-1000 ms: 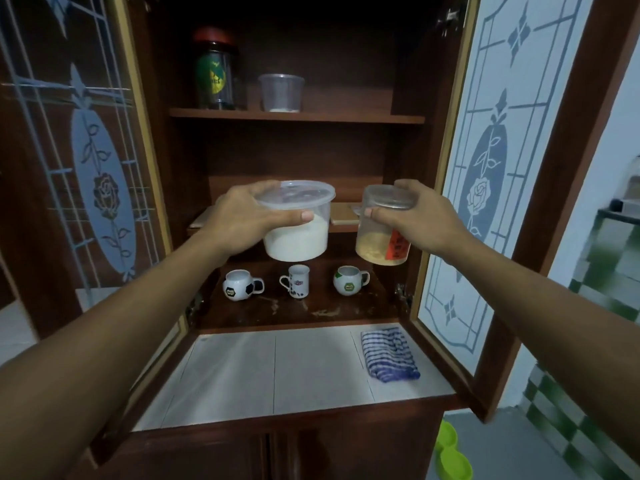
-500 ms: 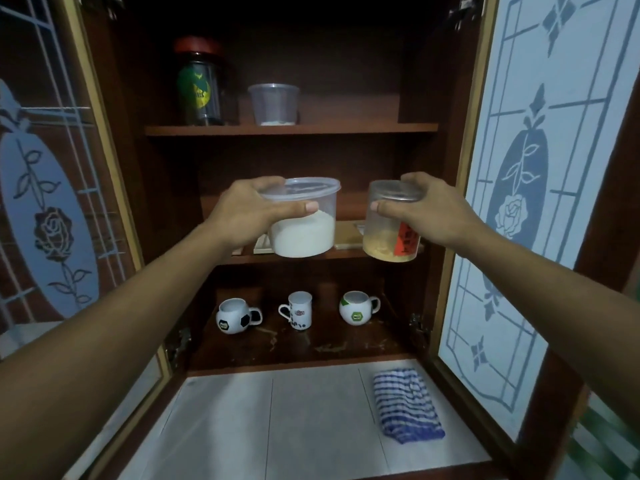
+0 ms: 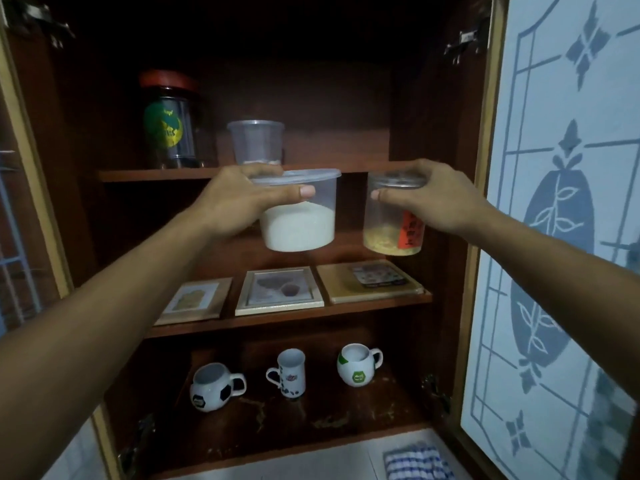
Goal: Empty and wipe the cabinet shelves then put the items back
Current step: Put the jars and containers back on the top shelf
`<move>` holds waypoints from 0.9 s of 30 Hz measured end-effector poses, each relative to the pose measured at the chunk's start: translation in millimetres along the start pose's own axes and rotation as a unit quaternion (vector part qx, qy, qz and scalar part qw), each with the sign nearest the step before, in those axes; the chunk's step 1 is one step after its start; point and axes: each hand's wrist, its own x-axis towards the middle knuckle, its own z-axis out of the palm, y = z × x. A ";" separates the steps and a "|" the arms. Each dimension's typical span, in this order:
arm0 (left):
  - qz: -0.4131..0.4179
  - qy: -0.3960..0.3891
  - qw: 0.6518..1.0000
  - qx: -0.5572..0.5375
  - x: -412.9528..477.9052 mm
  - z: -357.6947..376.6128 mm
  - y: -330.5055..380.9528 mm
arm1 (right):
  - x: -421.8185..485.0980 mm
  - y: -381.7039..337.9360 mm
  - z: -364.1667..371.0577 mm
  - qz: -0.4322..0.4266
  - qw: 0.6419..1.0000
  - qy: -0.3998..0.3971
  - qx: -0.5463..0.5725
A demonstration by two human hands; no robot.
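- The right half of the top shelf (image 3: 353, 174) is left free; its left half is blocked by a dark jar (image 3: 169, 126) and a clear tub (image 3: 256, 140).
- The middle shelf (image 3: 287, 321) is covered by three flat frames (image 3: 280, 291).

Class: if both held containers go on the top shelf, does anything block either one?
A small tub stands on the shelf directly behind the white-filled tub in the left hand. Behind the jar in the right hand, nothing visible blocks.
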 end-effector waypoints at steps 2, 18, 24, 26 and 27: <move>0.012 -0.009 1.000 -0.009 13.5 -3.3 9.2 | 13.5 -5.1 -4.3 -0.016 1.000 0.001 -0.001; 0.012 -0.012 1.000 0.015 144.6 -4.6 87.9 | 154.1 -39.7 -45.2 -0.016 0.999 0.033 -0.036; -0.026 0.008 1.000 0.006 185.5 10.8 79.8 | 191.2 -32.0 -37.5 0.025 0.998 0.041 -0.043; -0.035 0.005 0.999 0.017 196.3 15.7 75.9 | 202.6 -27.4 -34.1 0.045 0.997 0.037 -0.047; -0.037 0.002 0.999 0.024 201.1 18.7 74.3 | 207.9 -25.4 -32.5 0.057 0.997 0.031 -0.046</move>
